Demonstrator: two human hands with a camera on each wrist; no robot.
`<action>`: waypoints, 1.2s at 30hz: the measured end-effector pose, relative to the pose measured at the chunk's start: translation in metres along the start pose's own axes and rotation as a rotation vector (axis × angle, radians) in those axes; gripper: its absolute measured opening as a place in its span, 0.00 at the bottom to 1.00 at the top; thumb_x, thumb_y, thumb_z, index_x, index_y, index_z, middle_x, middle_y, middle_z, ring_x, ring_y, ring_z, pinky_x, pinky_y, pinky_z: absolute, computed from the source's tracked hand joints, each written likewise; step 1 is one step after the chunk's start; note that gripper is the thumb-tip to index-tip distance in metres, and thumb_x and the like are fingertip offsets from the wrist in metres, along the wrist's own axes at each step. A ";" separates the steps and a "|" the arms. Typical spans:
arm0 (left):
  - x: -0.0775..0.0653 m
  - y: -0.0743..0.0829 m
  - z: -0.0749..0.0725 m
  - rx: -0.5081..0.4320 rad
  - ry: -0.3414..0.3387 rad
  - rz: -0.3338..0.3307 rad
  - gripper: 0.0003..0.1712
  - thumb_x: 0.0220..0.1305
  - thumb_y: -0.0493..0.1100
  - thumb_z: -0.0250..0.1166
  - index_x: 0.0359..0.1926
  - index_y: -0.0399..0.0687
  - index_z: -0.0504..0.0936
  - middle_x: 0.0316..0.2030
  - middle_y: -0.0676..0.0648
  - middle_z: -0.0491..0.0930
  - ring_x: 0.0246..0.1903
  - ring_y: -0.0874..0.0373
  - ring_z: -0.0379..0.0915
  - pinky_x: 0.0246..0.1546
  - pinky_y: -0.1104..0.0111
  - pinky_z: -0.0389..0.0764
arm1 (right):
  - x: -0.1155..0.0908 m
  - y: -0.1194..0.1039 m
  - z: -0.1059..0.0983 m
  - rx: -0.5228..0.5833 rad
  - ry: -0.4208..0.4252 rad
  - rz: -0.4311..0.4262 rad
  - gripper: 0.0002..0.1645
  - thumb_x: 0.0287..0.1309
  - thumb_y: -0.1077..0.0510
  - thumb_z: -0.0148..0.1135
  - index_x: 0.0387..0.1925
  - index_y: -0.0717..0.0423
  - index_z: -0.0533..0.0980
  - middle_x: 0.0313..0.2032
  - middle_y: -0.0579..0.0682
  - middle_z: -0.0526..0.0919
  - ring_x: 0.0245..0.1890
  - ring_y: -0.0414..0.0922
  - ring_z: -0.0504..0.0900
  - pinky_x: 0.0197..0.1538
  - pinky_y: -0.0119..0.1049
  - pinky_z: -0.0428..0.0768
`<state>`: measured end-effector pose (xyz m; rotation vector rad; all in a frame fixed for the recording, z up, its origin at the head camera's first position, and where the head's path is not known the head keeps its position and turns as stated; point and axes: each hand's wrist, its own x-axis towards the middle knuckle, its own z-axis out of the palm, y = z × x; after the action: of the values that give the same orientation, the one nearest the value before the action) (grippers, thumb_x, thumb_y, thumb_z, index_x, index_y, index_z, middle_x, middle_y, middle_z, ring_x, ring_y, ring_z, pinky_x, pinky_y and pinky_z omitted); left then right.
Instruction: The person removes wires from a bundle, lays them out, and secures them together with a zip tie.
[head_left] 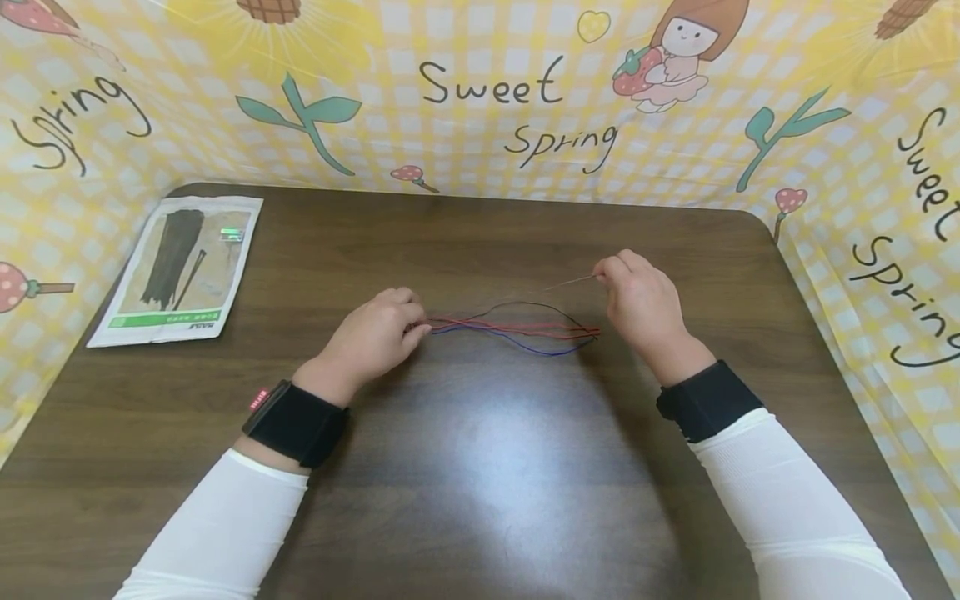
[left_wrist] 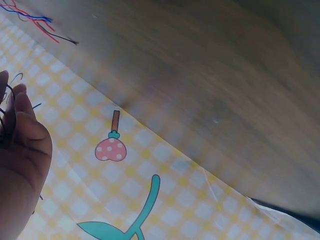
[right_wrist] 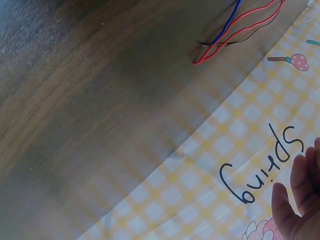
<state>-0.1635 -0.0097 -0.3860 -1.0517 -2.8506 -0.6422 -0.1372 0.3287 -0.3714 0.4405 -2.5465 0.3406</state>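
Observation:
My left hand [head_left: 377, 335] grips one end of a bundle of thin wires just above the table. From it the red wires [head_left: 517, 323] and a blue wire [head_left: 551, 354] stretch to the right, with a black wire [head_left: 525, 302] bowing out on the far side. Dark loops [left_wrist: 11, 112] show between the left fingers in the left wrist view. My right hand [head_left: 643, 302] pinches the tip of a thin strand [head_left: 572, 283] that runs back toward the bundle. In the right wrist view the red wires [right_wrist: 240, 31] bend at their far end, apart from the right hand.
A flat white and green packet [head_left: 180, 271] lies at the table's back left. Brown wood-look tabletop [head_left: 420, 500] spreads below the hands. A yellow checked cloth [head_left: 480, 158] with printed words and flowers stands along the back and both sides.

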 end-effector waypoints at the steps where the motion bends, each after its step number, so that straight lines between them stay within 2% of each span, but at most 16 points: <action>1: -0.001 -0.001 0.000 0.013 0.001 0.005 0.08 0.63 0.39 0.64 0.29 0.40 0.82 0.30 0.46 0.75 0.35 0.50 0.71 0.38 0.59 0.75 | 0.000 0.000 0.000 0.000 -0.001 0.000 0.03 0.57 0.71 0.61 0.34 0.64 0.77 0.29 0.57 0.77 0.31 0.56 0.77 0.27 0.47 0.75; 5: -0.003 -0.004 0.000 0.032 -0.001 0.031 0.11 0.63 0.40 0.65 0.25 0.40 0.81 0.25 0.47 0.73 0.31 0.51 0.68 0.35 0.60 0.73 | 0.001 -0.001 0.000 0.001 -0.010 0.002 0.02 0.58 0.70 0.61 0.34 0.64 0.77 0.29 0.57 0.77 0.31 0.56 0.78 0.27 0.47 0.75; 11: -0.006 -0.008 -0.002 0.029 -0.018 0.054 0.08 0.62 0.39 0.66 0.27 0.41 0.82 0.26 0.48 0.77 0.33 0.51 0.69 0.36 0.60 0.73 | 0.002 0.000 -0.001 -0.007 -0.031 0.008 0.02 0.59 0.69 0.61 0.35 0.64 0.77 0.30 0.57 0.78 0.32 0.56 0.78 0.27 0.46 0.75; 13: -0.007 -0.008 -0.002 0.035 -0.020 0.061 0.07 0.62 0.39 0.66 0.28 0.41 0.83 0.27 0.47 0.79 0.34 0.51 0.70 0.37 0.60 0.74 | 0.003 0.001 -0.001 -0.013 -0.039 0.014 0.02 0.60 0.69 0.60 0.35 0.64 0.77 0.30 0.57 0.78 0.32 0.56 0.78 0.28 0.46 0.75; 15: -0.007 -0.008 -0.002 0.038 -0.019 0.061 0.07 0.62 0.39 0.66 0.29 0.41 0.84 0.27 0.47 0.80 0.34 0.51 0.72 0.42 0.59 0.75 | 0.003 0.002 -0.001 -0.021 -0.037 0.021 0.02 0.60 0.69 0.60 0.35 0.64 0.77 0.31 0.57 0.78 0.33 0.56 0.78 0.28 0.47 0.76; 18: -0.008 -0.008 -0.003 0.034 -0.028 0.035 0.08 0.63 0.39 0.65 0.27 0.41 0.82 0.25 0.47 0.80 0.32 0.51 0.75 0.54 0.56 0.73 | 0.004 0.003 -0.002 -0.030 -0.026 0.027 0.02 0.59 0.69 0.60 0.35 0.64 0.77 0.31 0.57 0.78 0.33 0.57 0.78 0.28 0.48 0.76; 20: -0.008 -0.008 -0.004 0.024 -0.034 0.010 0.08 0.64 0.39 0.64 0.30 0.41 0.83 0.26 0.46 0.81 0.33 0.50 0.76 0.56 0.54 0.73 | 0.004 0.004 -0.002 -0.034 -0.018 0.031 0.02 0.59 0.69 0.61 0.35 0.64 0.77 0.31 0.58 0.78 0.34 0.57 0.78 0.28 0.49 0.76; 24: -0.009 -0.009 -0.005 -0.024 -0.033 -0.022 0.08 0.66 0.37 0.61 0.40 0.37 0.84 0.35 0.44 0.82 0.40 0.48 0.77 0.48 0.55 0.76 | 0.003 0.006 -0.003 -0.038 -0.016 0.047 0.02 0.59 0.69 0.60 0.35 0.63 0.77 0.31 0.57 0.78 0.34 0.57 0.78 0.28 0.49 0.76; 29: -0.009 -0.011 -0.007 -0.079 -0.021 -0.049 0.10 0.67 0.32 0.57 0.44 0.35 0.84 0.35 0.43 0.80 0.37 0.50 0.75 0.42 0.57 0.77 | 0.002 0.006 -0.003 -0.035 -0.022 0.056 0.02 0.59 0.70 0.60 0.35 0.64 0.77 0.29 0.57 0.77 0.32 0.57 0.78 0.27 0.49 0.76; 33: -0.009 -0.012 -0.008 -0.091 -0.052 -0.071 0.11 0.66 0.30 0.54 0.44 0.34 0.82 0.38 0.42 0.80 0.42 0.47 0.76 0.45 0.55 0.77 | 0.002 0.006 -0.002 -0.025 -0.019 0.041 0.02 0.58 0.70 0.61 0.34 0.64 0.77 0.29 0.58 0.77 0.31 0.57 0.77 0.27 0.48 0.75; 36: -0.010 -0.012 -0.009 -0.075 -0.072 -0.097 0.12 0.68 0.33 0.54 0.45 0.37 0.82 0.41 0.41 0.82 0.43 0.46 0.77 0.46 0.53 0.77 | 0.003 0.005 -0.001 -0.022 -0.016 0.041 0.02 0.58 0.70 0.61 0.35 0.64 0.77 0.28 0.58 0.76 0.31 0.57 0.77 0.27 0.49 0.75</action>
<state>-0.1639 -0.0278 -0.3843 -0.9699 -2.9778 -0.7385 -0.1406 0.3326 -0.3699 0.3848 -2.5753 0.3246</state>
